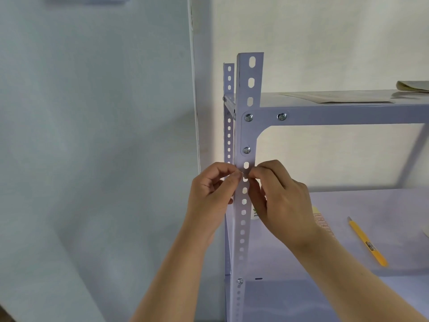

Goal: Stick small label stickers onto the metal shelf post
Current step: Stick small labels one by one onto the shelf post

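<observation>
A pale lilac metal shelf post (249, 89) with a row of oval holes stands upright in the middle of the view. My left hand (212, 194) and my right hand (281, 196) meet at the post just below the bolted corner bracket. Thumb and forefinger of each hand pinch together at the post's front face, around a small pale label sticker (244, 175) that is mostly hidden by the fingertips. Whether the sticker touches the post I cannot tell.
A yellow utility knife (368, 242) lies on the lower shelf (383, 205) to the right. A printed sticker sheet (321, 220) peeks out behind my right wrist. Paper sheets (336, 97) rest on the top shelf. A pale wall panel fills the left.
</observation>
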The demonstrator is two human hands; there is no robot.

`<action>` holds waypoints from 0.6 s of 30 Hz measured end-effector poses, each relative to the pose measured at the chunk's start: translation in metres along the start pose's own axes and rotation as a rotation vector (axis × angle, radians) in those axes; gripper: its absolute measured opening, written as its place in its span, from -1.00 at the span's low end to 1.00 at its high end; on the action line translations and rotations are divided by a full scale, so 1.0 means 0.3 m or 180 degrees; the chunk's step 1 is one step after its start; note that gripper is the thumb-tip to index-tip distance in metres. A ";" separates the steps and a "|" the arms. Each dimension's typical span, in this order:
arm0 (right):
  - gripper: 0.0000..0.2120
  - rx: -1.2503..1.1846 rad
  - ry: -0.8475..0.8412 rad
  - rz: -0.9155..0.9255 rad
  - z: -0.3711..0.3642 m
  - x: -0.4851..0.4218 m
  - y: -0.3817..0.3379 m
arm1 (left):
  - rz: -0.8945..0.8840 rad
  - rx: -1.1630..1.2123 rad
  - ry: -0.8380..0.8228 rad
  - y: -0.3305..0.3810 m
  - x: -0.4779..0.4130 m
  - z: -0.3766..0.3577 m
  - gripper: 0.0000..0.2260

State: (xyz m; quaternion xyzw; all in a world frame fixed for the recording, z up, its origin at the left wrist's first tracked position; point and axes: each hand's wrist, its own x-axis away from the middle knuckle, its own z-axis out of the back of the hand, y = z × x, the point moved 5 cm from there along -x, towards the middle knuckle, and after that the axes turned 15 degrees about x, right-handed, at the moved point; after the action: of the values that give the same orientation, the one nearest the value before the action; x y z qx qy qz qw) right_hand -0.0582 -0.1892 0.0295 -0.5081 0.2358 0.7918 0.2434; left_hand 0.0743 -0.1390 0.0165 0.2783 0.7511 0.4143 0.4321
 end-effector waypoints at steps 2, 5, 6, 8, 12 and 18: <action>-0.86 -0.0006 -0.0029 -0.0018 0.001 0.006 -0.002 | -0.0008 -0.0016 0.0004 -0.001 0.002 0.002 -0.81; -0.81 -0.0204 -0.0014 -0.0121 0.017 0.021 -0.001 | 0.0001 -0.0057 0.0041 -0.005 0.002 0.008 -0.83; -0.79 -0.0328 -0.0033 -0.0207 0.026 0.025 0.001 | -0.0011 -0.0102 0.0056 -0.004 0.001 0.010 -0.83; -0.83 -0.0640 -0.0129 -0.0476 0.049 0.029 0.011 | -0.0093 -0.0262 0.0098 0.000 0.005 0.012 -0.84; -0.92 -0.1283 -0.0336 -0.0936 0.100 0.016 0.031 | -0.0486 -0.0768 0.0203 0.040 0.034 0.003 -0.82; -0.81 -0.1520 -0.0515 -0.1112 0.150 -0.006 0.042 | -0.0597 -0.0828 -0.0162 0.071 0.069 -0.037 -0.86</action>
State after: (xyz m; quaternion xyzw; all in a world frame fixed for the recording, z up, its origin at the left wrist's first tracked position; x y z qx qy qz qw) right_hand -0.0964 -0.1714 0.0496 -0.5191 -0.0681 0.8089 0.2675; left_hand 0.0558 -0.1165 0.0292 0.1589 0.7026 0.4588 0.5202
